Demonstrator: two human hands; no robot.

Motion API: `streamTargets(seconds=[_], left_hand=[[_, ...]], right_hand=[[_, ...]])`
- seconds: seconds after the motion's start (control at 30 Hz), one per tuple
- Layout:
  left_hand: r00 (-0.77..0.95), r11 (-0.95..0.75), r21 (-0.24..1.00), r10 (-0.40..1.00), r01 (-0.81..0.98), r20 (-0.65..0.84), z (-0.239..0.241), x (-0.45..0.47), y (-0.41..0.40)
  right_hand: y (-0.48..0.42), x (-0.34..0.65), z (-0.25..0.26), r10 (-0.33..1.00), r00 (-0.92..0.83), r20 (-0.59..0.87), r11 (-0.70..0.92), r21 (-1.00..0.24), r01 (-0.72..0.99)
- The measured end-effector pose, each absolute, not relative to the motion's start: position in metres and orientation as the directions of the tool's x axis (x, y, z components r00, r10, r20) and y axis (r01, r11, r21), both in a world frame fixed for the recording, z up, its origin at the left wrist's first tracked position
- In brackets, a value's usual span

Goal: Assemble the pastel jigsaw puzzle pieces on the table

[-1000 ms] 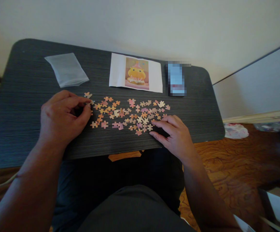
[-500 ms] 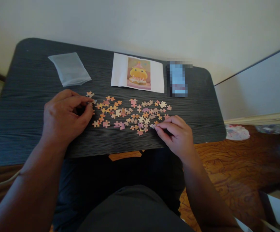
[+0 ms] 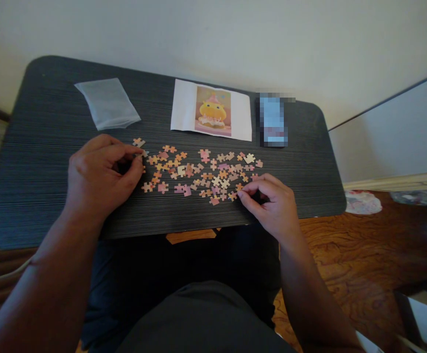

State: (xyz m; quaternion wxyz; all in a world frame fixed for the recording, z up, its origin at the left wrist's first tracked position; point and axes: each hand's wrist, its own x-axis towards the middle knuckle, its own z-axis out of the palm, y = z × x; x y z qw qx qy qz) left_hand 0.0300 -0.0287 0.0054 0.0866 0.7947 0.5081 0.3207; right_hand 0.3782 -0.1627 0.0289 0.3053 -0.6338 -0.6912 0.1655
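Observation:
Several small pink and orange puzzle pieces (image 3: 199,172) lie scattered across the middle of a dark table (image 3: 37,147). My left hand (image 3: 99,179) rests at the left end of the scatter, thumb and fingers pinched together at a piece I can barely see. My right hand (image 3: 272,203) sits at the right end near the table's front edge, its fingertips closed in a pinch at a piece by the edge of the pile. Behind the pieces lies a reference picture (image 3: 212,111) of a yellow cartoon figure on white paper.
A clear plastic bag (image 3: 107,103) lies at the back left of the table. A blurred blue box (image 3: 271,120) stands right of the picture. A wall runs behind the table. Wooden floor and a crumpled white item (image 3: 362,202) are to the right. My lap is below.
My right hand went from fingers stretched over the pieces to a closed pinch and drew slightly back toward the front edge. My left hand barely moved.

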Motion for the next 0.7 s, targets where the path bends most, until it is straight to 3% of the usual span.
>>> streamTargets(seconds=[0.3, 0.47, 0.7], left_hand=[[0.28, -0.482, 0.476, 0.856, 0.736, 0.433, 0.006, 0.029, -0.028], [0.278, -0.502, 0.483, 0.842, 0.718, 0.462, 0.003, 0.028, -0.026], [0.258, -0.481, 0.514, 0.857, 0.71, 0.446, 0.002, 0.029, -0.027]], right_hand=[[-0.137, 0.373, 0.026, 0.964, -0.201, 0.173, 0.261, -0.497, 0.828], [-0.13, 0.368, 0.028, 0.969, -0.216, 0.121, 0.248, -0.446, 0.86], [-0.128, 0.367, 0.035, 0.979, -0.186, 0.08, 0.202, -0.466, 0.862]])
